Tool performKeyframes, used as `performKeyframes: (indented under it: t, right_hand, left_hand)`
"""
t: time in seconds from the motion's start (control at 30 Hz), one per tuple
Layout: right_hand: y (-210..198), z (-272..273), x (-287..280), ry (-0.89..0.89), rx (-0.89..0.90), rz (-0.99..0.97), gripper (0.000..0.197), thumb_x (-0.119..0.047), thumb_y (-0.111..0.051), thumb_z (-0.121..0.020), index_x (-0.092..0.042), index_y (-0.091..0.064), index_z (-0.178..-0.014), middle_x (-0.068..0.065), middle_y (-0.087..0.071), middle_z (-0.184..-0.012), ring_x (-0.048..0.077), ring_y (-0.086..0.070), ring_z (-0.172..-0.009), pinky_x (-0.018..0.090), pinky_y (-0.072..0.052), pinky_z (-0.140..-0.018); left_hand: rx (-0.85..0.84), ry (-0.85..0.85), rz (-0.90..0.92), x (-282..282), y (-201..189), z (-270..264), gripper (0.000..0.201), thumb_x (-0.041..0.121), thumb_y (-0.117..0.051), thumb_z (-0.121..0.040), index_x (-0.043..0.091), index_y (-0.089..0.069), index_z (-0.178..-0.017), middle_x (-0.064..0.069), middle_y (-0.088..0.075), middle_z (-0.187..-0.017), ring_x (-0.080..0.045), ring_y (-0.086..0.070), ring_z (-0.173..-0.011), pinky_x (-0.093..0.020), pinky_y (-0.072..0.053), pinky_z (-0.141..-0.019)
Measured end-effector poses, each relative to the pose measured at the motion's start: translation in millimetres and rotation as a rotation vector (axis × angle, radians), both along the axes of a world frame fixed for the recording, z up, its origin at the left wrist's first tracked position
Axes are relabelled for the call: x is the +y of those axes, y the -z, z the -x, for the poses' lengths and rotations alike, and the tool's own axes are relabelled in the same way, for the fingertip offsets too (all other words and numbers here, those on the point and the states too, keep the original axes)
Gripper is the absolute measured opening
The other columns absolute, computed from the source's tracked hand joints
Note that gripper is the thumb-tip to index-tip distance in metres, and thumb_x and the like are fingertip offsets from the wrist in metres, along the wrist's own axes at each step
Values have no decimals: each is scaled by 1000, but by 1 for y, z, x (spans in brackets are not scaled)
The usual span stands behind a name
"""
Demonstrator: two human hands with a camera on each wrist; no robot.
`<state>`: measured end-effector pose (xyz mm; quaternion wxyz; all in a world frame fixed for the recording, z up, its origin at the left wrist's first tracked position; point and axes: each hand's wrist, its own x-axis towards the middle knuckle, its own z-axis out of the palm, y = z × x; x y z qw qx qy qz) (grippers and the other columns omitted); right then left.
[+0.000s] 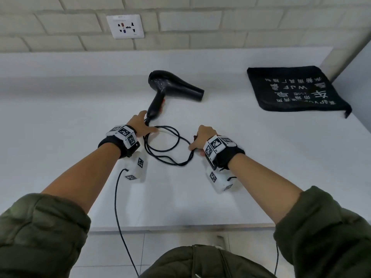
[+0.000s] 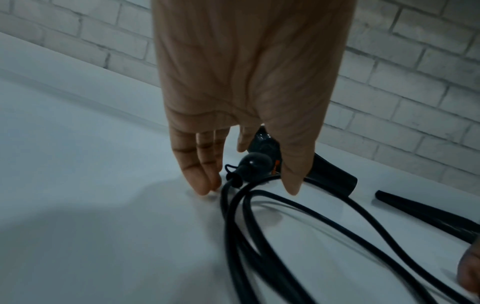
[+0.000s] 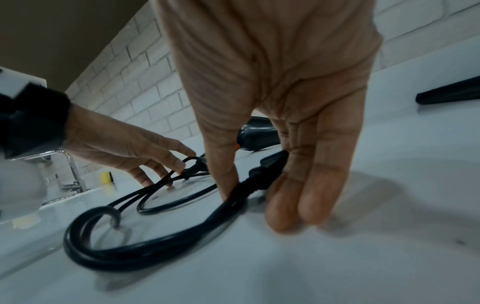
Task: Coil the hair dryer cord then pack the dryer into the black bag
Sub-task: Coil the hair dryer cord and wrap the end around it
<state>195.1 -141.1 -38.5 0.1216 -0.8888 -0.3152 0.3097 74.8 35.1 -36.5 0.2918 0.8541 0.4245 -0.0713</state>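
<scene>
The black hair dryer (image 1: 172,87) lies on its side on the white counter (image 1: 251,167), nozzle to the right. Its black cord (image 1: 166,145) lies in a few loose loops in front of the handle. My left hand (image 1: 148,125) holds the loops at the handle's base, the cord (image 2: 259,205) running between thumb and fingers, fingertips (image 2: 205,187) on the counter. My right hand (image 1: 193,142) pinches the cord's plug end (image 3: 267,166) at the right side of the coil, between thumb and fingers. The flat black bag (image 1: 295,91) with white print lies far right, apart from both hands.
A wall socket (image 1: 125,26) sits on the brick wall behind. A tap (image 3: 70,174) and a yellow item (image 3: 106,178) stand far left. A wall corner rises behind the bag. The counter's front edge (image 1: 180,227) runs just before my body. A thin cable (image 1: 118,207) hangs from my left wrist.
</scene>
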Motion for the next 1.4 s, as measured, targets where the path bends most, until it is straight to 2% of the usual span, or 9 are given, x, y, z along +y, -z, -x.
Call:
performKeyframes:
  t: [0.2, 0.37, 0.5, 0.6, 0.7, 0.83, 1.03, 1.2, 1.4]
  right_hand:
    - [3, -37, -9, 2, 15, -22, 54, -7, -71, -70, -2, -46, -117, 16, -61, -111, 26, -55, -82, 29, -46, -58]
    - [-1, -93, -37, 84, 17, -103, 61, -3, -65, -74, -11, -39, -128, 19, -54, -124, 29, -58, -94, 29, -47, -62]
    - [-6, -132, -64, 159, 38, -154, 66, -7, -66, -76, -9, -36, -135, 17, -51, -129, 35, -55, -114, 38, -49, -89]
    - [-4, -152, -81, 201, 179, -231, 47, -2, -68, -76, 2, -53, -121, 18, -59, -110, 30, -61, -92, 32, -52, -69]
    - [0, -166, -93, 239, 382, -357, 37, 3, -67, -76, 1, -59, -113, 17, -61, -92, 22, -60, -68, 26, -54, -63]
    - [-10, -173, -96, 170, 512, -510, 39, 3, -68, -77, -11, -58, -112, 0, -67, -61, 8, -61, -55, 15, -52, -54]
    - [-42, -165, -87, -96, 593, -593, 33, -5, -67, -80, -25, -62, -106, -3, -71, -72, 4, -62, -67, 13, -51, -65]
    - [-48, -161, -85, -87, 708, -626, 30, -11, -59, -87, -19, -60, -116, 4, -67, -88, 9, -69, -71, 20, -54, -75]
    - [-42, -159, -97, -59, 760, -611, 26, -15, -55, -90, -26, -60, -112, 2, -68, -93, 9, -68, -76, 22, -53, -78]
  left_hand:
    - [-56, -28, 32, -23, -3, -19, 76, 20, -73, -75, 14, -30, -137, -20, -58, -122, -40, -59, -104, -44, -50, -90]
    - [1, 77, -34, -79, -1, -43, 54, 16, -66, -79, 6, -41, -126, -17, -59, -117, -35, -57, -106, -34, -45, -84]
    - [48, 182, -70, -120, 1, -64, 35, 17, -62, -81, 2, -48, -110, -17, -59, -107, -34, -56, -102, -36, -44, -81]
    - [111, 249, -67, -132, -2, -75, 30, 21, -61, -82, 3, -53, -105, -8, -57, -90, -31, -59, -100, -37, -46, -84]
    - [205, 298, -166, -141, -13, -83, 29, 33, -56, -85, 8, -54, -99, -7, -60, -99, -26, -55, -93, -35, -45, -80]
    - [-120, 161, -275, -153, -28, -88, 29, 31, -54, -88, 12, -58, -110, -8, -61, -110, -25, -58, -96, -35, -46, -83]
    - [-344, 102, -53, -159, -36, -106, 44, 34, -56, -88, 15, -50, -128, -7, -61, -120, -21, -54, -114, -28, -38, -95]
    - [-538, -1, 407, -143, -31, -99, 15, 21, -53, -91, 17, -66, -86, 8, -64, -56, -6, -63, -63, -26, -50, -81]
    - [-612, -213, 821, -119, -22, -77, 14, 16, -53, -91, 13, -66, -94, 6, -57, -64, -3, -57, -53, -17, -53, -59]
